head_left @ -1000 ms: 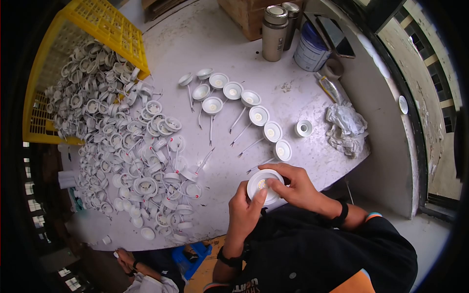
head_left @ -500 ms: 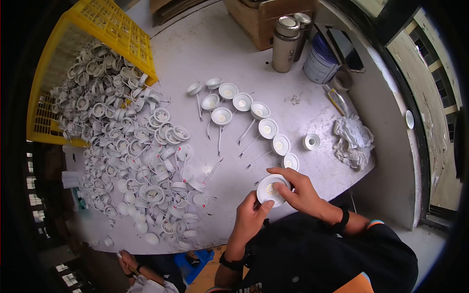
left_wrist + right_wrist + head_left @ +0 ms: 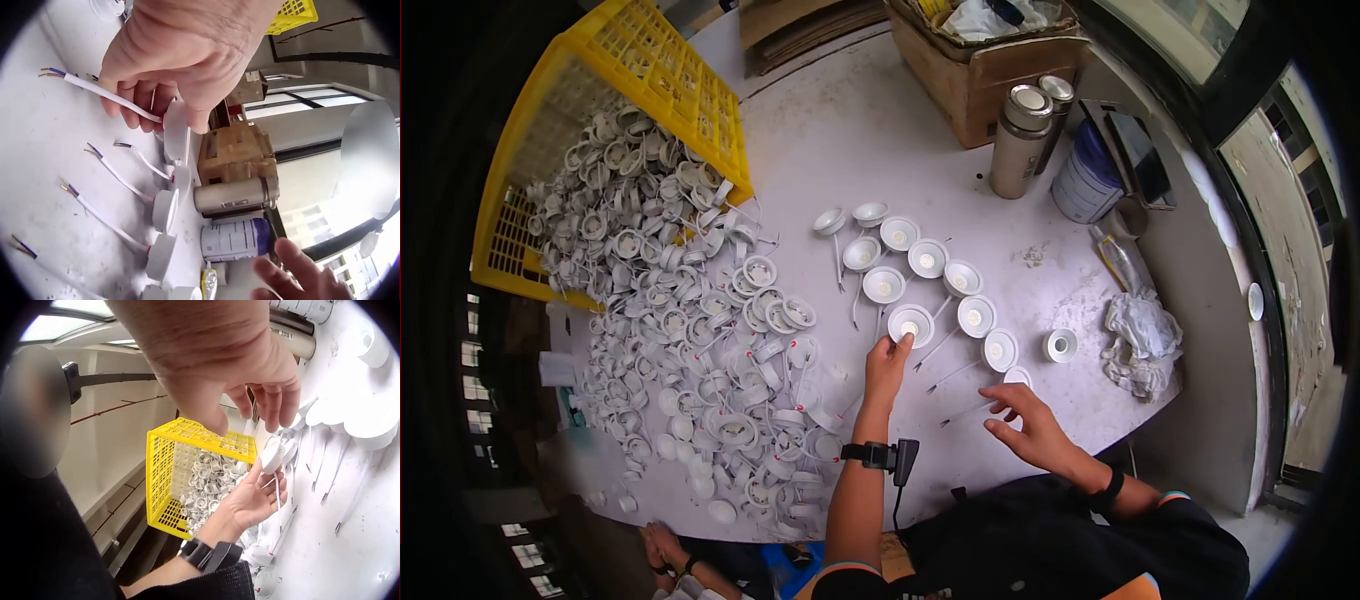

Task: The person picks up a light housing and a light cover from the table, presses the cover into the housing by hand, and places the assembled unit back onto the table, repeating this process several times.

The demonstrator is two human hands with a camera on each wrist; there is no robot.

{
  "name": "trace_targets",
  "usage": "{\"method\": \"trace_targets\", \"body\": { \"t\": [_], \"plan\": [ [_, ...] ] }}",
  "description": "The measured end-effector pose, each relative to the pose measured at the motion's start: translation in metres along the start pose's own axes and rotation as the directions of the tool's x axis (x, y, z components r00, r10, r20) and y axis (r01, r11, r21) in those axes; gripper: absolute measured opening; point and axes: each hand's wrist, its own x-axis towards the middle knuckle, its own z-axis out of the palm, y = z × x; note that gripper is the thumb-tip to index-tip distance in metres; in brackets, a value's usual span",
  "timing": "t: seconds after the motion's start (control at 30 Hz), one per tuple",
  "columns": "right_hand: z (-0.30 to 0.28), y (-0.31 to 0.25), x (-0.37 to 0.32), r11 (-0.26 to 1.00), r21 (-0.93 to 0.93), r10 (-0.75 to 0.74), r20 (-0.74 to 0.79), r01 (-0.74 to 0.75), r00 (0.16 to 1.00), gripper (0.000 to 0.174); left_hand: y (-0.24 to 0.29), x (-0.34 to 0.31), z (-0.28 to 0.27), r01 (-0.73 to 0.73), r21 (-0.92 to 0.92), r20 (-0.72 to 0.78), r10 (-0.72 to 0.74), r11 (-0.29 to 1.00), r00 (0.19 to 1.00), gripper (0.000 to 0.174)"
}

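The left hand (image 3: 885, 374) is clamping a lamp (image 3: 913, 322) between thumb and fingers, its cord (image 3: 112, 96) trailing; whether it is touching the surface (image 3: 810, 125), one cannot tell. It is being held around mid-surface, just beside other lamps (image 3: 977, 316), which are forming a bent row toward the near edge. Near that end, the right hand (image 3: 1032, 432) is holding nothing, fingers apart. The person seems to be placing the lamp; the next move is probably calling for a gentle release. A pile (image 3: 730, 430) is covering the left edge.
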Motion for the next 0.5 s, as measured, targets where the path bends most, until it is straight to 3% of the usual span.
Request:
{"method": "trace_targets", "body": {
  "t": [0.2, 0.5],
  "plan": [
    [0.003, 0.012, -0.006, 0.994, -0.06, 0.099, 0.087, -0.094, 0.991, 0.034, -0.005, 0.038, 0.007, 0.04, 0.216, 0.016, -0.044, 0.976, 0.999, 0.035],
    [0.008, 0.01, -0.002, 0.996, -0.056, 0.076, 0.118, -0.07, 0.99, 0.031, -0.005, 0.021, 0.007, -0.033, 0.136, -0.05, 0.04, 0.99, 0.998, 0.034]
  ]
}}
